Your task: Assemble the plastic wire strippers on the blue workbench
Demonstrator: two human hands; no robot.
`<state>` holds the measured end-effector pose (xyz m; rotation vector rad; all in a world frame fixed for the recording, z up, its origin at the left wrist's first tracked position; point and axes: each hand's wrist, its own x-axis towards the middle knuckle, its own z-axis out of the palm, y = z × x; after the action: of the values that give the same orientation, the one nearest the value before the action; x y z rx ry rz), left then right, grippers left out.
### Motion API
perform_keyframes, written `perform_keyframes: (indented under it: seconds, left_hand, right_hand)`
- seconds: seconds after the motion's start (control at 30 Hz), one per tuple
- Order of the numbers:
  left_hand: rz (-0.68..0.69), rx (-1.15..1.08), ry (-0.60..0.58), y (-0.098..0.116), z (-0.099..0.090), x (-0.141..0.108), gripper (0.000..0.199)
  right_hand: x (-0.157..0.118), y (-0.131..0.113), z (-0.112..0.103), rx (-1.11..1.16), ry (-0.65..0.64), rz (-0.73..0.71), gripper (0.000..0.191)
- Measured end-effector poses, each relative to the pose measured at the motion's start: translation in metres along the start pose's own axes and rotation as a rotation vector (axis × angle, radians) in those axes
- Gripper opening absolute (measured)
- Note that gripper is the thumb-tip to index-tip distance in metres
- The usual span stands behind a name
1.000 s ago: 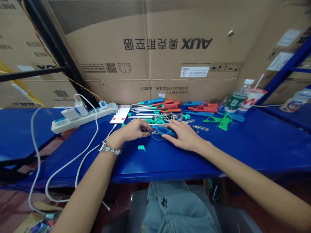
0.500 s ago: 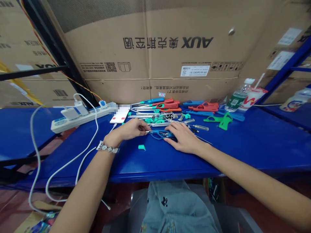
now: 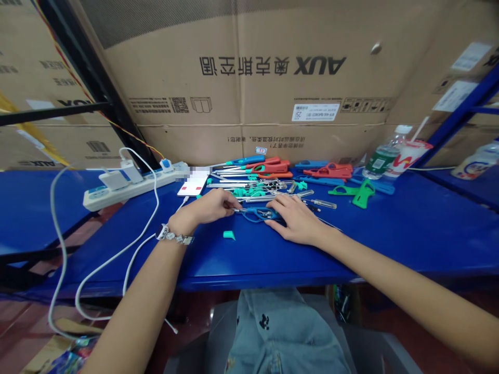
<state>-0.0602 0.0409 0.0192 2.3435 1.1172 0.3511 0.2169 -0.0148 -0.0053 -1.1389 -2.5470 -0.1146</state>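
Gently does it with the left hand (image 3: 218, 205): thumb and fingertips pinched together on a thin metal rod (image 3: 237, 210), at the left end of a blue handle (image 3: 256, 211). With the right hand (image 3: 298, 221), fingers half curled over the handle's right end, thumb on the near side, opened only about as wide as the handle; exact contact partly hidden. Handle low over the blue table (image 3: 390, 228), between both hands, just nearer than a pile of parts (image 3: 249, 192). Best to steady it flat with the right, guide the rod lightly without bending it, and watch for trapped wires. Mind the small teal cap (image 3: 228, 235) near the left hand.

As for writing, upside down on the far cardboard box (image 3: 265, 93): big "AUX" and Chinese characters, plus a white label (image 3: 315, 112), seemingly with "25". On the far-right cup (image 3: 409, 158), a bold red W-like mark. On the green-labelled bottle (image 3: 378, 164), words too small to read.
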Motion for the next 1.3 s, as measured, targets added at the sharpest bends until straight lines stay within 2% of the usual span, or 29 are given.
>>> perform_keyframes:
  seconds: [0.27,0.4,0.57,0.63,0.73,0.8,1.03,1.3]
  left_hand:
    - [0.027,0.069,0.022,0.003,0.002,0.000,0.024]
    - [0.042,0.116,0.026,0.007,0.005,0.002,0.025]
    - [0.046,0.147,0.049,0.010,0.011,0.005,0.014]
    - [0.027,0.081,0.081,0.010,0.013,0.004,0.019]
    - [0.029,-0.005,0.126,0.011,0.014,0.002,0.049]
    - [0.026,-0.009,0.132,0.012,0.014,0.001,0.057]
    - [-0.041,0.019,0.106,0.019,0.014,0.001,0.051]
    - [-0.034,0.000,0.097,0.020,0.014,0.000,0.043]
  right_hand:
    - [0.000,0.001,0.001,0.003,0.000,0.000,0.028]
    - [0.002,0.003,-0.001,0.095,0.015,0.028,0.030]
    - [0.013,0.003,-0.004,0.193,0.006,0.026,0.030]
    - [0.015,0.003,-0.004,0.217,-0.005,0.039,0.029]
    - [0.016,0.002,-0.004,0.222,-0.016,0.055,0.030]
    - [0.016,0.001,-0.003,0.221,-0.023,0.046,0.030]
    - [0.017,0.001,0.000,0.272,-0.052,0.099,0.030]
    - [0.021,0.003,0.001,0.319,-0.083,0.137,0.031]
